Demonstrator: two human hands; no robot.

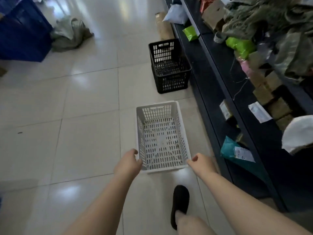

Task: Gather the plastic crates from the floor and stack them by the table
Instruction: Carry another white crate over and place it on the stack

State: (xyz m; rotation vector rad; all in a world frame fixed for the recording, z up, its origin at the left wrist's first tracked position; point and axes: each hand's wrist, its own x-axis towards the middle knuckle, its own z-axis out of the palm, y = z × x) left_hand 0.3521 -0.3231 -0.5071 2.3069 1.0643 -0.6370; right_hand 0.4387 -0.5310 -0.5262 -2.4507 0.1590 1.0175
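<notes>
A white slotted plastic crate is in front of me, open side up and empty. My left hand curls around its near left corner, and my right hand is closed against its near right corner. A black slotted crate stands upright on the tiled floor farther ahead, beside the dark table that runs along the right. It looks taller than the white one; I cannot tell if it is more than one crate.
The table carries cardboard boxes, green bags, clothing and parcels. A blue bin and a crumpled grey sack sit at the far left. My black shoe is on the floor below the white crate.
</notes>
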